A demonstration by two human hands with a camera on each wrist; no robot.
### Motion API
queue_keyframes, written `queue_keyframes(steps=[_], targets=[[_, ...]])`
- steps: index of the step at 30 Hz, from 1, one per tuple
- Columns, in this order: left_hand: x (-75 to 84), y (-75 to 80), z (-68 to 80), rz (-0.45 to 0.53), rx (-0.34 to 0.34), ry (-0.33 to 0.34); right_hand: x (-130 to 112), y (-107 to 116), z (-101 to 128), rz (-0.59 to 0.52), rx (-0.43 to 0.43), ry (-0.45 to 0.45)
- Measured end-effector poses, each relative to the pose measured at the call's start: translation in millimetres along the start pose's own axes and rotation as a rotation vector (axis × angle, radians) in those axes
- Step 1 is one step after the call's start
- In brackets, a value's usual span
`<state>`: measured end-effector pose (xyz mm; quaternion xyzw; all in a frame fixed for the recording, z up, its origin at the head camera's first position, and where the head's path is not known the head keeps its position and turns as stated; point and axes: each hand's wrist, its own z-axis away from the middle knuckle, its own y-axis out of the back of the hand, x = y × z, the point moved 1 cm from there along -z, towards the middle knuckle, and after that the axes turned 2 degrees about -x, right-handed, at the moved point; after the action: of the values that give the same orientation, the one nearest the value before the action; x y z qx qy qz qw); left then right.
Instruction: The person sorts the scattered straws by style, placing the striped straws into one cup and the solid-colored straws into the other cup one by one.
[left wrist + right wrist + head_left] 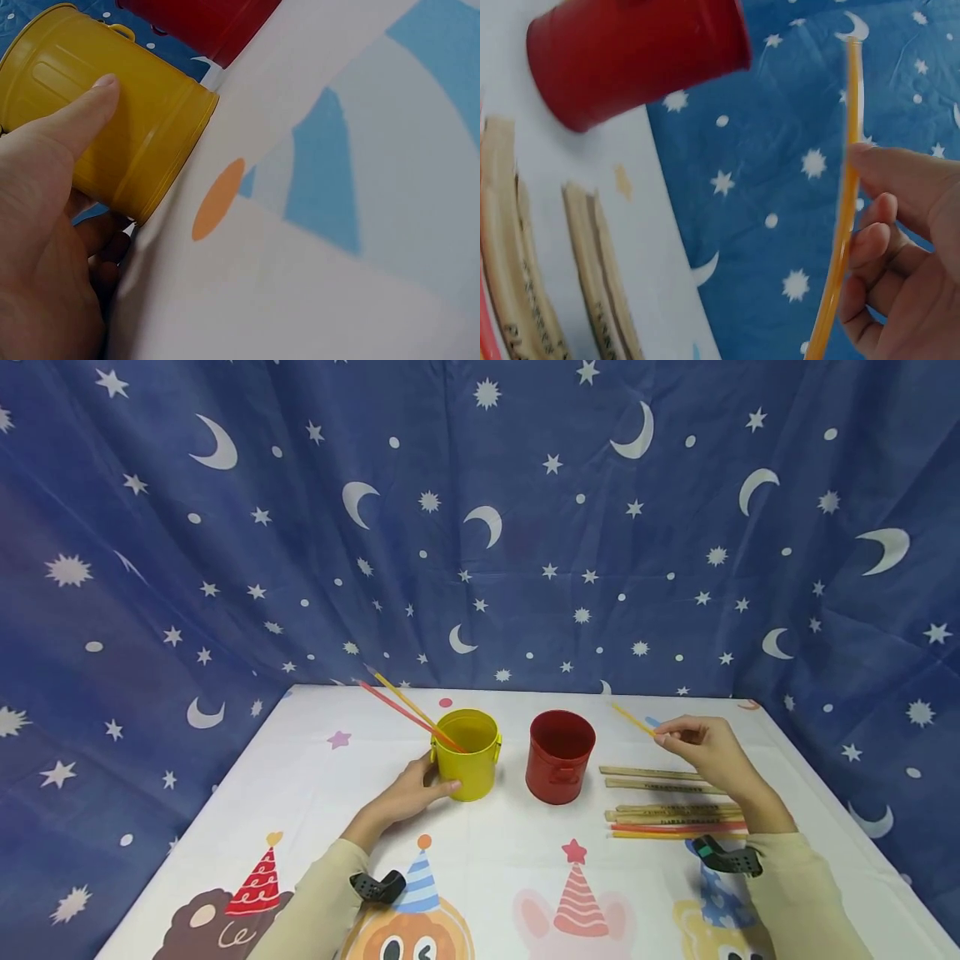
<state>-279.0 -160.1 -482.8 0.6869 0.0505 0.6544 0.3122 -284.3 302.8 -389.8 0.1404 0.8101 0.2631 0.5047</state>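
Nearest the front edge of the table (315,760), both sleeves come in over the party-hat print. On the right half, a row of sticks (675,817) lies flat: a yellow and a red one closest, bamboo-coloured ones behind, two more a little farther back.

The left hand (408,793) rests on the cloth left of centre, thumb and fingers curled round the lower wall of the yellow bucket (467,753); the left wrist view shows the thumb (79,112) pressed flat on its ribbed side. A red and a yellow stick lean out of that bucket toward the back left corner.

Just right of it stands the red bucket (559,755), the two apart.

The right hand (705,750) hovers above the far sticks, fingertips pinching a yellow stick (632,719) that slants up toward the back edge.
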Motion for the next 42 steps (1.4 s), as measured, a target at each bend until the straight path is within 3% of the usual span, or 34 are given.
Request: queue_keyframes(steps=[8, 17, 34, 42], targets=[[-2.4, 0.2, -0.4, 0.001, -0.001, 0.003, -22.1, -2.8, 1.9, -0.15, 0.09, 0.031], [-0.1, 0.0, -0.9, -0.006, -0.007, -0.021, -37.5, -12.0, 2.8, -0.403, 0.133, 0.015], [4.7, 0.2, 0.9, -0.008, 0.002, -0.026, -51.7, -28.3, 2.7, -0.601, 0.058, -0.017], [5.1, 0.7, 1.3, -0.022, 0.0, -0.009, -60.7, -33.8, 3.3, -0.681, 0.047, 0.034]])
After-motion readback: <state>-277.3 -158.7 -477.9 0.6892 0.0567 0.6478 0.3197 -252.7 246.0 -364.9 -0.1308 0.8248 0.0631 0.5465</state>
